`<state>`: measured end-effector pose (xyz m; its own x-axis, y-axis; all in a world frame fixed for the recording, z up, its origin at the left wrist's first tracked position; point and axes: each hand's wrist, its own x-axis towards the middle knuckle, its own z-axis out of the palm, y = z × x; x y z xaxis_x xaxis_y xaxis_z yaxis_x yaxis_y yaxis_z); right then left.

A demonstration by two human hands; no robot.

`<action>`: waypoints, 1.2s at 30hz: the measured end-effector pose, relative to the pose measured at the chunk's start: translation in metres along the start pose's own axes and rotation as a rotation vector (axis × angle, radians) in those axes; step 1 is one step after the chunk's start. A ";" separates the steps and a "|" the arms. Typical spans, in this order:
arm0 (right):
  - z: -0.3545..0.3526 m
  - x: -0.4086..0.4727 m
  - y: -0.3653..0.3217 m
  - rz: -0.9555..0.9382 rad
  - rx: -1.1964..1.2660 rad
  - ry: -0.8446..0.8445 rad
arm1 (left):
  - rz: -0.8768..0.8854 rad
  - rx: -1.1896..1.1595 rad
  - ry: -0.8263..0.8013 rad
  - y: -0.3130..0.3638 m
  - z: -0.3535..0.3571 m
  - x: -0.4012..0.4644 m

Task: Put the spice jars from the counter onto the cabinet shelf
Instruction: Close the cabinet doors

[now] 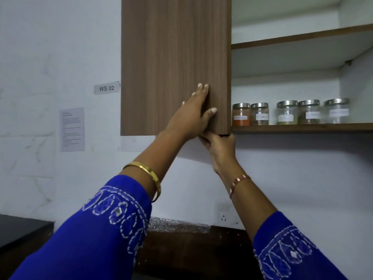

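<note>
With five jars [288, 114] shelved at right, the left hand [193, 114] lies flat on the cabinet door [171, 63] and the right hand [219, 144] pinches its bottom corner, probably to swing it.

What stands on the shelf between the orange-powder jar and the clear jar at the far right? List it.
Three steel-lidded glass jars with white labels stand in a row between the orange-powder jar and the rightmost clear jar, seen from the head view.

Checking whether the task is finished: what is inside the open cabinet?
Five labelled, steel-lidded spice jars stand in a row on the lower shelf. The shelf above looks bare. The wooden door, held by both hands, covers the cabinet's left part.
</note>
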<state>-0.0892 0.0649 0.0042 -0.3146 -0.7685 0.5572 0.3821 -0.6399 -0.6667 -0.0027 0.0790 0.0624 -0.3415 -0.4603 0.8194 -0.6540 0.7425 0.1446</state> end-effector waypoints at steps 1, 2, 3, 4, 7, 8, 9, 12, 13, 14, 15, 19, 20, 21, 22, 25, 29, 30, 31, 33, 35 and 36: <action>-0.005 0.004 0.002 0.006 0.035 0.023 | 0.017 -0.003 -0.018 -0.008 0.006 0.003; -0.010 0.009 0.003 -0.002 0.046 0.040 | 0.036 -0.009 -0.028 -0.016 0.012 0.006; -0.015 0.015 0.004 -0.012 0.067 0.049 | 0.055 -0.019 -0.030 -0.023 0.019 0.010; -0.018 0.020 0.005 -0.037 0.052 0.074 | 0.075 -0.030 -0.025 -0.028 0.025 0.014; -0.029 0.038 0.008 -0.180 -0.064 0.161 | 0.132 -0.034 -0.005 -0.039 0.047 0.024; -0.031 0.043 0.009 -0.239 -0.137 0.211 | 0.144 -0.032 0.000 -0.042 0.054 0.027; -0.033 0.048 0.011 -0.302 -0.193 0.262 | 0.153 -0.028 0.004 -0.045 0.061 0.030; -0.042 0.061 0.016 -0.480 -0.451 0.389 | 0.171 0.017 0.022 -0.052 0.081 0.041; -0.046 0.065 0.017 -0.529 -0.536 0.403 | 0.176 0.038 0.029 -0.054 0.087 0.045; -0.049 0.069 0.017 -0.561 -0.621 0.409 | 0.180 0.056 0.035 -0.056 0.093 0.048; -0.054 0.073 0.019 -0.595 -0.702 0.411 | 0.183 0.072 0.039 -0.058 0.099 0.050; -0.064 0.085 0.024 -0.653 -0.983 0.417 | 0.186 0.124 0.051 -0.065 0.116 0.061; -0.065 0.088 0.024 -0.644 -1.020 0.425 | 0.185 0.137 0.056 -0.066 0.119 0.063; -0.067 0.092 0.023 -0.644 -1.053 0.427 | 0.184 0.151 0.061 -0.068 0.123 0.066; -0.067 0.094 0.022 -0.634 -1.088 0.428 | 0.185 0.164 0.065 -0.069 0.127 0.068; -0.071 0.103 0.022 -0.640 -1.158 0.418 | 0.199 0.182 0.067 -0.075 0.138 0.072; -0.075 0.114 0.027 -0.635 -1.282 0.420 | 0.214 0.211 0.070 -0.083 0.151 0.075; -0.076 0.117 0.028 -0.627 -1.316 0.423 | 0.216 0.220 0.070 -0.085 0.154 0.076; -0.077 0.120 0.029 -0.620 -1.344 0.423 | 0.216 0.224 0.070 -0.087 0.156 0.077; -0.079 0.127 0.032 -0.605 -1.396 0.422 | 0.212 0.219 0.068 -0.089 0.160 0.080; -0.080 0.131 0.035 -0.618 -1.438 0.427 | 0.210 0.216 0.074 -0.090 0.164 0.082; -0.081 0.132 0.037 -0.630 -1.452 0.435 | 0.211 0.216 0.081 -0.091 0.166 0.083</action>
<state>-0.1867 -0.0599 0.0133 -0.3975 -0.1832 0.8991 -0.9010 -0.1077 -0.4202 -0.0836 -0.1075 0.0253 -0.4355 -0.2601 0.8618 -0.7055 0.6932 -0.1474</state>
